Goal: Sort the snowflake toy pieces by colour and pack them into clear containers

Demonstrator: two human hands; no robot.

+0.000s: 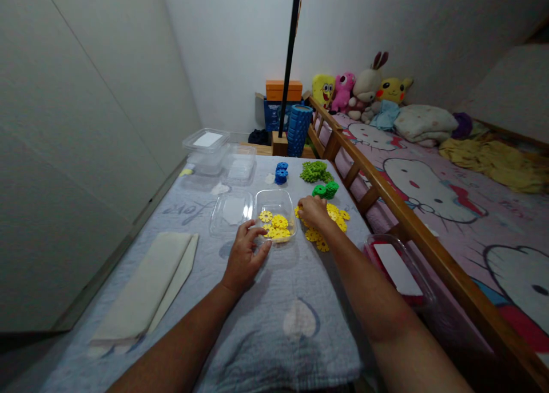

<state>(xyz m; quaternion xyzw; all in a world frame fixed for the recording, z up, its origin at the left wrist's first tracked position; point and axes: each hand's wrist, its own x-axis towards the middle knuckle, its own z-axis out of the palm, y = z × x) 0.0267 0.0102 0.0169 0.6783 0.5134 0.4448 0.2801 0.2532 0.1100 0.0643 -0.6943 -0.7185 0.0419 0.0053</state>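
A clear plastic container (293,201) stands in the middle of the table with several yellow snowflake discs (279,221) inside. My left hand (245,254) is at its near left corner, thumb along the front and fingers bent at the left rim. To the right of the container, my right hand (314,211) is over a loose pile of yellow snowflake discs (322,244). Its fingers are pinched together, and a bit of yellow shows at the fingertips. A clear lid (218,215) with a white label lies left of the container.
Green discs (326,190), lime-green pieces (314,171) and blue discs (281,174) lie farther back. Clear containers (208,153) stand at the back left. Folded pale cloth or paper (146,290) lies left. A red-filled box (397,270) is beside the wooden bed rail (386,204).
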